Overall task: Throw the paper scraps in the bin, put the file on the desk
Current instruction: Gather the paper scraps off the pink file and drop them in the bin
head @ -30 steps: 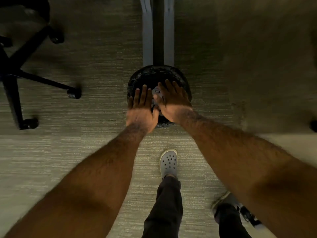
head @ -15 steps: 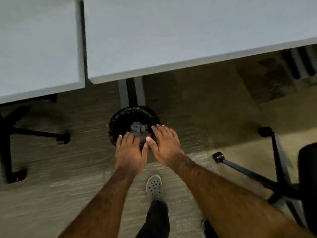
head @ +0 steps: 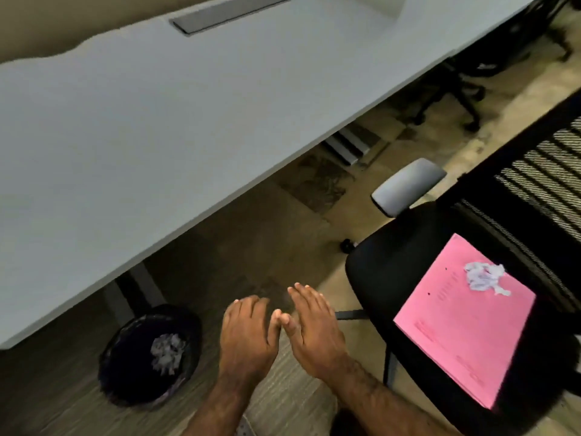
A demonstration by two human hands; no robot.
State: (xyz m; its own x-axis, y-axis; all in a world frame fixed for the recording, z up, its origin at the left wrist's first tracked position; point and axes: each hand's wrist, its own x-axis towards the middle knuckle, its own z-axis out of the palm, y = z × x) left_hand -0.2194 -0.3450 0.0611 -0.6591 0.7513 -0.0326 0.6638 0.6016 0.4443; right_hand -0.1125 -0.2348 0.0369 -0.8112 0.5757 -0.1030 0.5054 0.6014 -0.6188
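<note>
Some paper scraps [head: 168, 352] lie in the bin [head: 125, 382]; more scraps [head: 484, 277] sit on the pink file [head: 462, 335], far right. My left hand [head: 246, 336] and right hand [head: 312, 333] are open, empty.

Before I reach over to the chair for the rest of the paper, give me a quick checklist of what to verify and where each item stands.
1. Both hands free: left hand and right hand are open and hold nothing. Ok.
2. Scraps left to clear: a crumpled paper scraps pile sits on the pink file. Not ok, not yet binned.
3. File on desk: it lies on the black chair seat, not the desk. Not ok.
4. Bin ready: the bin stands open on the floor with paper inside. Ok.
5. Desk space for the file: broad bare surface. Ok.
6. Loose scraps under the file: cannot tell.
</note>
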